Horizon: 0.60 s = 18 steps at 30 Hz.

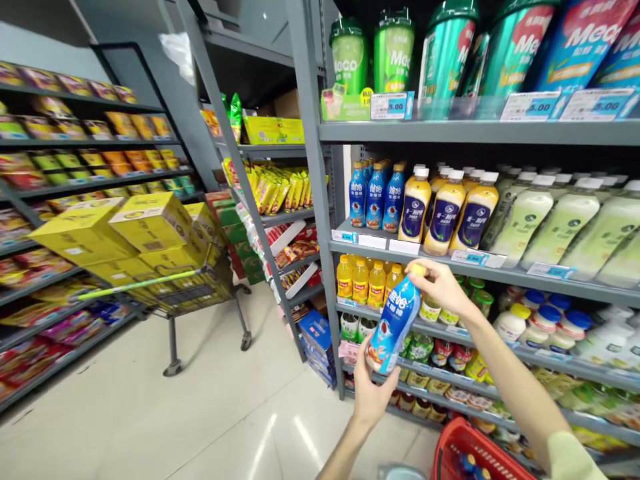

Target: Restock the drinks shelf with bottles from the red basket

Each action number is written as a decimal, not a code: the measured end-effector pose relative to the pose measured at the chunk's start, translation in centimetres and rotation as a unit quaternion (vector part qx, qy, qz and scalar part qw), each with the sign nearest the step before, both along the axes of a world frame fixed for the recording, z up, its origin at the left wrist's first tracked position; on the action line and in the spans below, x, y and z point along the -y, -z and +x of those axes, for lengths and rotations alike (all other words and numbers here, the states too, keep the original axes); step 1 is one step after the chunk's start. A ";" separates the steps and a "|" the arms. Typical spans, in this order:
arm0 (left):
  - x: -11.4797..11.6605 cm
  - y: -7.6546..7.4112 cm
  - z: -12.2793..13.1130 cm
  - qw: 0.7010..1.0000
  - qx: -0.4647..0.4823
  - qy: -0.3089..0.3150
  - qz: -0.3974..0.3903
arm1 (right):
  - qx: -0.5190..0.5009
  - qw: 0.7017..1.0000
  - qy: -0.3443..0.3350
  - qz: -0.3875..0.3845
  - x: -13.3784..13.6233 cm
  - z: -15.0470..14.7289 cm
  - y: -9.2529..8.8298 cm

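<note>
A blue bottle (394, 323) with a yellow cap is held tilted in front of the shelves, its top leaning right. My left hand (373, 393) grips its base from below, fingers around the lower end. At the top, my right hand (439, 285) has its fingers closed on the cap and neck. Similar blue bottles (376, 197) stand upright on the shelf above, left of yellow bottles with dark labels (414, 207). Small orange drink bottles (360, 280) are on the shelf just behind the held bottle.
A red basket (480, 447) with blue-topped items inside is at the bottom right. To the left, a shopping cart (185, 293) carries yellow boxes (155, 223). Shelf uprights (315, 167) rise near the middle. Green cups (395, 57) line the top shelf.
</note>
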<state>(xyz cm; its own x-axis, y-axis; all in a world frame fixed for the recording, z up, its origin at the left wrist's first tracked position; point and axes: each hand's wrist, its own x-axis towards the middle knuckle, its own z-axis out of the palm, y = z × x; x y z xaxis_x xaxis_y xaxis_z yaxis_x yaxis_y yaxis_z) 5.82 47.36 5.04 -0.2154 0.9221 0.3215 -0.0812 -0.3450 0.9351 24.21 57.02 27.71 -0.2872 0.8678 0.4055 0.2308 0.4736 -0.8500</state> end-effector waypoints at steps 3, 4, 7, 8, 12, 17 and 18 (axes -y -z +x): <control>-0.4 -1.2 -0.7 0.999 0.030 0.029 0.002 | -0.011 1.000 0.017 0.020 0.2 -1.3 -1.8; -0.4 -1.4 -1.0 0.998 0.045 0.041 -0.002 | -0.007 0.999 0.028 0.030 0.3 -1.7 -2.3; 0.1 -2.3 -1.5 0.983 0.102 0.150 -0.014 | 0.021 0.996 0.053 0.065 0.6 -3.0 -3.6; 0.4 -2.7 -1.5 0.970 0.131 0.203 -0.019 | 0.033 0.995 0.054 0.072 0.6 -3.5 -3.9; 1.4 -3.8 -1.0 0.874 0.294 0.374 -0.096 | 0.074 0.992 0.064 0.079 0.8 -5.1 -4.5; 1.9 -3.9 -1.0 0.816 0.363 0.427 -0.144 | 0.105 0.989 0.073 0.071 0.9 -6.3 -4.4; 2.0 -4.0 -1.2 0.826 0.352 0.416 -0.140 | 0.104 0.989 0.072 0.072 0.9 -6.4 -4.4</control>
